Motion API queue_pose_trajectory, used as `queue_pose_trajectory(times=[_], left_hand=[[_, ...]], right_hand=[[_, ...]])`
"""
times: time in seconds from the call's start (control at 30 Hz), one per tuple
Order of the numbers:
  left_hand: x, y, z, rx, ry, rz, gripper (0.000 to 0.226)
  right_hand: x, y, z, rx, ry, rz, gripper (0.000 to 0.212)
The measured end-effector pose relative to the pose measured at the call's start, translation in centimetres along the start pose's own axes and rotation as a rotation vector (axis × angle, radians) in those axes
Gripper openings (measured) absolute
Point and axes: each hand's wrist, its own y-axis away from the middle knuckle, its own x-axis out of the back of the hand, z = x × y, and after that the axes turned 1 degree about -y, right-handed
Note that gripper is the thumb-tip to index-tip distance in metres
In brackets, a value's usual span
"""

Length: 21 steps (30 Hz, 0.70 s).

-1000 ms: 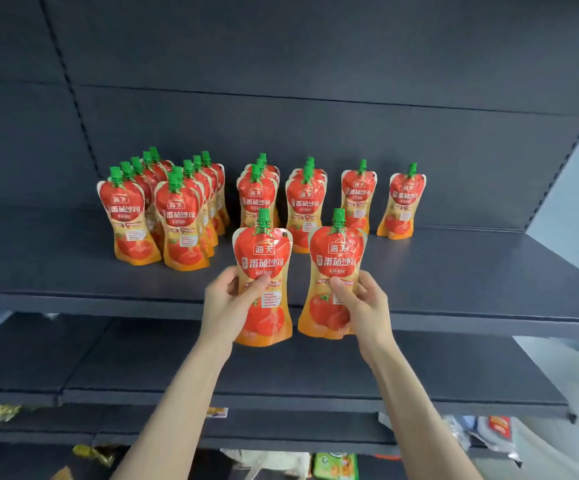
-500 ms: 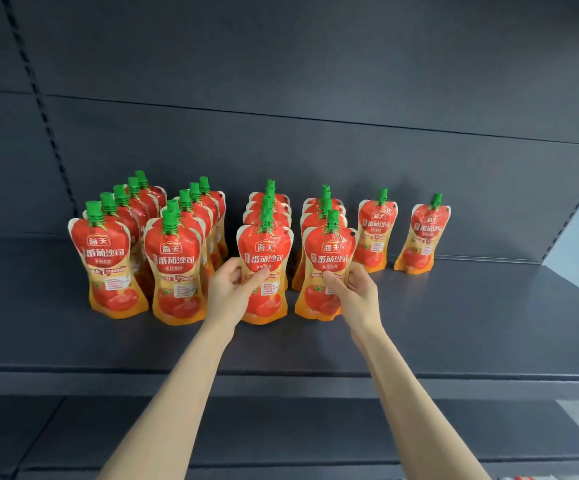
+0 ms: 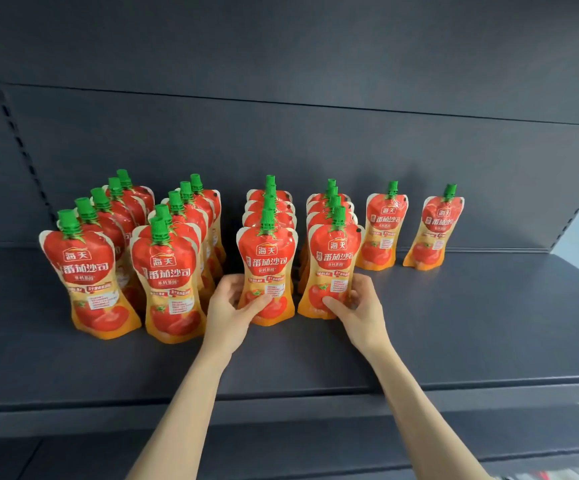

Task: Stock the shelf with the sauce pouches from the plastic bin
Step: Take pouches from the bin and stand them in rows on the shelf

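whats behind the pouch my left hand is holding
Behind the pouch in the left hand stand at least three more pouches in a line, with only their green caps and red shoulders showing. Their lower bodies, and any further pouch behind them, are covered.

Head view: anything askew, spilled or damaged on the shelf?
No spill or damage visible. The far-right pouch leans to the right, though the wide lens may exaggerate it. The fourth-row front pouch in the right hand tilts likewise, less; the third-row front pouch in the left hand stands straight.
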Motion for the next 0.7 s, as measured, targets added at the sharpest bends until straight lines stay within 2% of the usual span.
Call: queue_pose_trajectory(times=[0.37, 0.7], left_hand=[[-0.52, 0.14, 0.02, -0.077, -0.237, 0.075, 0.042], [-0.6, 0.46, 0.46, -0.08, -0.312, 0.085, 0.046]], right_hand=[[-0.55, 0.16, -0.21, -0.005, 0.175, 0.049, 0.039], [-0.77, 0.17, -0.12, -0.023, 0.236, 0.06, 0.048]])
